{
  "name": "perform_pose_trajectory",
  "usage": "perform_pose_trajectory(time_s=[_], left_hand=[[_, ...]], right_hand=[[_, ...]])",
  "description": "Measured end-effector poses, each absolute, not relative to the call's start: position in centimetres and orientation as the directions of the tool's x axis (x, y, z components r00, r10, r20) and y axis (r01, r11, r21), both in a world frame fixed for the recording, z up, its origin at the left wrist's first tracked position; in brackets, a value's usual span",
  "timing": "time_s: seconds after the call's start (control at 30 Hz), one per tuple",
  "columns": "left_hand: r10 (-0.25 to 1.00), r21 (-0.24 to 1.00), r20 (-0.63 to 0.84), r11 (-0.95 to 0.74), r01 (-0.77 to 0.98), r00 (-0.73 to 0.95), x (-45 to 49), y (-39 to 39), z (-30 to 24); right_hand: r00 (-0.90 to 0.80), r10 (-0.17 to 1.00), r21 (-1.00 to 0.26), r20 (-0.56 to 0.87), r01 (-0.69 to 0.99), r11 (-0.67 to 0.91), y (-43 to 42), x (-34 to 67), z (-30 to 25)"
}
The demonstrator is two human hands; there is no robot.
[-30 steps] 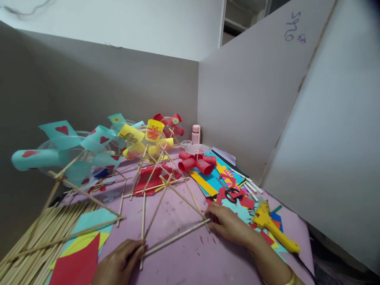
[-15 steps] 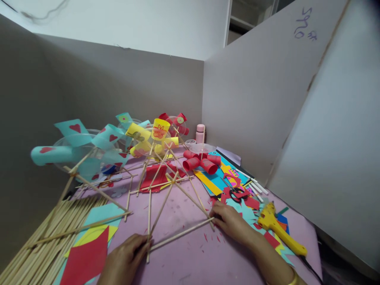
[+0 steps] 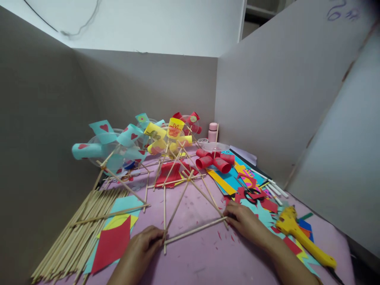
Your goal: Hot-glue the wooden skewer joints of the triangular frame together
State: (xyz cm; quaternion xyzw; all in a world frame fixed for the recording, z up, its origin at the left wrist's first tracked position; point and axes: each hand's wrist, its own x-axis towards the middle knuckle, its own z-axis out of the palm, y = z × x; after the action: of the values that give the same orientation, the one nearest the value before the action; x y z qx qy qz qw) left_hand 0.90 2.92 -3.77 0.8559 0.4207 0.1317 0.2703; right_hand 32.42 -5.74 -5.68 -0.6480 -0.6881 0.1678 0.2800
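Note:
A triangular frame of thin wooden sticks (image 3: 178,207) stands on the pink table in front of me. Its bottom crosspiece stick (image 3: 196,230) runs between my two hands. My left hand (image 3: 146,245) pinches the frame at the lower left corner, where the sticks meet. At the other end, the fingers of my right hand (image 3: 242,217) close on the lower right corner. Behind the frame is a second stick triangle, joined to it by side sticks. A red paper-roll pinwheel (image 3: 214,159) with a clear plastic disc sits behind my right hand.
Blue pinwheel (image 3: 111,148) and yellow pinwheel (image 3: 169,136) stand on stick frames at the back. Bundled sticks (image 3: 74,233) and red paper (image 3: 112,243) lie left. Scissors (image 3: 253,195), paper scraps and a yellow glue gun (image 3: 303,237) lie right. Grey partitions (image 3: 148,87) enclose the table.
The camera view has turned left, so everything sits further right in the picture. Both hands keep their hold on the frame's lower corners.

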Motion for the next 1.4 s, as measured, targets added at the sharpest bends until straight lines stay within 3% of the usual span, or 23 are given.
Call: perform_pose_trajectory(time_s=[0.33, 0.53, 0.7, 1.4], left_hand=[[0.807, 0.555, 0.010, -0.495, 0.668, 0.590, 1.2, 3.1, -3.7], [0.807, 0.525, 0.004, -0.505, 0.686, 0.591, 1.2, 3.0, -3.7], [0.806, 0.518, 0.011, -0.511, 0.686, 0.592, 1.3, 2.9, -4.0], [0.785, 0.577, -0.033, -0.491, 0.652, 0.619, 1.7, 1.3, -1.9]], right_hand=[[0.079, 0.973, -0.507, 0.217, 0.861, 0.043, -6.3, 31.8, -4.4], [0.096, 0.979, -0.346, 0.182, 0.938, -0.027, -5.7, 30.4, -4.3], [0.082, 0.979, -0.288, 0.188, 0.957, -0.025, -5.5, 30.1, -4.6], [0.062, 0.971, -0.340, 0.230, 0.940, 0.021, -5.7, 30.4, -6.1]])
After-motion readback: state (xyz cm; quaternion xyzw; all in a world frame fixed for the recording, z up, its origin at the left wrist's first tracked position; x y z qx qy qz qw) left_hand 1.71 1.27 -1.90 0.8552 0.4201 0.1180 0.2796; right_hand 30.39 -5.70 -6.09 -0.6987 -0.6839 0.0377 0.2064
